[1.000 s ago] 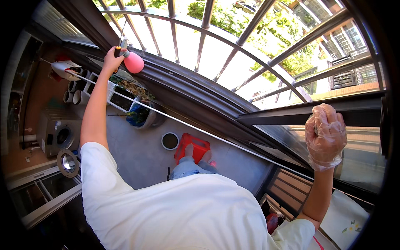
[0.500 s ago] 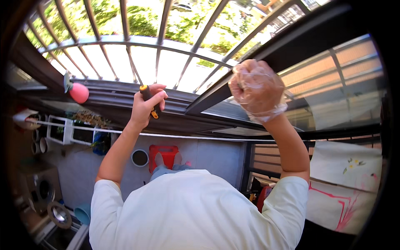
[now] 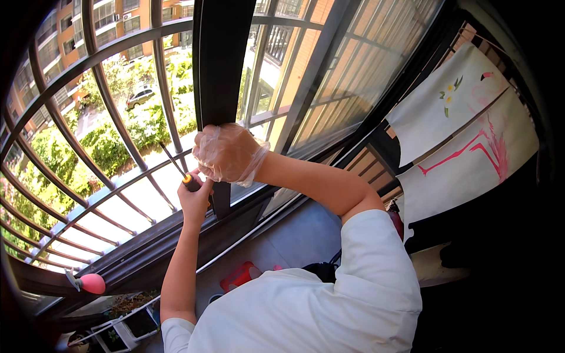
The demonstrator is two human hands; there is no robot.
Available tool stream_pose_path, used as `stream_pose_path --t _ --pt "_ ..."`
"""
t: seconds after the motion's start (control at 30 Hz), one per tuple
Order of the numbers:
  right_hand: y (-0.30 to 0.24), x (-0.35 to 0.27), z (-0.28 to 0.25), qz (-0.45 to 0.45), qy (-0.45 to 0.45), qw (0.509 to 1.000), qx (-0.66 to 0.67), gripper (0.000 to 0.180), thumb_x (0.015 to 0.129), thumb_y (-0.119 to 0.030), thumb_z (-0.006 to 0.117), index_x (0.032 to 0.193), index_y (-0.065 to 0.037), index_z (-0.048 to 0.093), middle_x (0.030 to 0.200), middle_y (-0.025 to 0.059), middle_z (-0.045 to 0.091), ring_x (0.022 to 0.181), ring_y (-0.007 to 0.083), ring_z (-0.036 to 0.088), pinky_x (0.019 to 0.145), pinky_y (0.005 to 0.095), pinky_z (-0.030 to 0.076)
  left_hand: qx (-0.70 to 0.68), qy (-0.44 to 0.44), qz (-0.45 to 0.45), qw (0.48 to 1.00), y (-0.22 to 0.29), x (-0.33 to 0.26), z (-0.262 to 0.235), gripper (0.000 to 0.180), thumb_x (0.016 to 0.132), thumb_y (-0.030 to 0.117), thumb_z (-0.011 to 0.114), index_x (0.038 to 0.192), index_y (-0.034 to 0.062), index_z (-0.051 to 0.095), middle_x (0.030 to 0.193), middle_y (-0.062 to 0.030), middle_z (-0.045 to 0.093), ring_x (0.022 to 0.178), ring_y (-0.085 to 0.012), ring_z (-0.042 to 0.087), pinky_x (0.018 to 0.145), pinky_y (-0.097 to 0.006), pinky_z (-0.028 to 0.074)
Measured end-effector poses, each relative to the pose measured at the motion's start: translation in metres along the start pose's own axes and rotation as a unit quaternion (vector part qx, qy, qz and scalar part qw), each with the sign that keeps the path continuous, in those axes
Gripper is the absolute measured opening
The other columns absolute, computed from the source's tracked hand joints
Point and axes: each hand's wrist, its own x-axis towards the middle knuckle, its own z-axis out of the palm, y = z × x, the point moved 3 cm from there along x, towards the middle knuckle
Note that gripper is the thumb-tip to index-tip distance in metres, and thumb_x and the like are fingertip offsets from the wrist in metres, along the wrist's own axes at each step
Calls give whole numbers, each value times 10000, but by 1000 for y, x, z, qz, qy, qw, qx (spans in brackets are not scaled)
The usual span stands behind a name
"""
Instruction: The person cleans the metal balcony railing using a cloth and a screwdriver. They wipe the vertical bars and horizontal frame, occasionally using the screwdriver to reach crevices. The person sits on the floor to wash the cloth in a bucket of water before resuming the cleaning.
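My left hand (image 3: 197, 200) is closed round the handle of a screwdriver (image 3: 190, 181), black with a yellow collar. Its thin metal shaft points up and to the left, toward the window bars. Just above it, my right hand (image 3: 229, 154), in a clear thin plastic glove, is curled against the dark upright window frame (image 3: 222, 70). The right fingers are bent in and partly hidden, so what they hold, if anything, does not show. The two hands are very close together, the left thumb near the glove.
Curved metal bars (image 3: 112, 112) stand outside the window at left. A pink ornament (image 3: 92, 283) sits on the lower left frame. A white cord (image 3: 247, 235) runs behind my arms. At right hangs a flamingo-print curtain (image 3: 453, 112); below are a red stool (image 3: 238, 276) and white planters (image 3: 126, 329).
The view has turned toward the right. My left hand has risen with the screwdriver and come right up to my gloved right hand; they were well apart before.
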Motion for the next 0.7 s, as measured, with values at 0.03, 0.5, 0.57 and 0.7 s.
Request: stream_pose_path --t 0.03,0.5,0.57,0.7 --pt "4 -3 -6 -1 -2 1000 6 122 651 -219 634 663 -106 589 728 28 560 743 190 551 592 319 460 1 -11 -2 1000 0 2 8 262 716 40 680 653 57 426 970 -156 600 506 -83 522 456 -204 406" --pt "22 -189 -70 627 152 209 735 254 901 -199 431 990 33 487 862 136 558 666 189 558 610 282 519 22 -55 28 998 -21 24 93 199 726 34 690 853 13 538 680 -1 520 484 -64 499 438 -200 396" --pt "25 -198 -81 660 136 218 706 251 900 -159 412 1013 57 471 904 161 549 725 210 569 637 283 530 42 -50 1 998 -12 24 101 281 715 51 705 952 -1 563 586 37 445 483 -57 494 448 -191 395" --pt "33 -210 -109 616 135 313 710 252 910 -99 421 1079 88 419 1013 203 511 881 235 549 591 193 514 -14 -69 5 997 -24 33 124 260 707 69 717 910 -5 571 612 22 477 493 -62 504 458 -198 405"
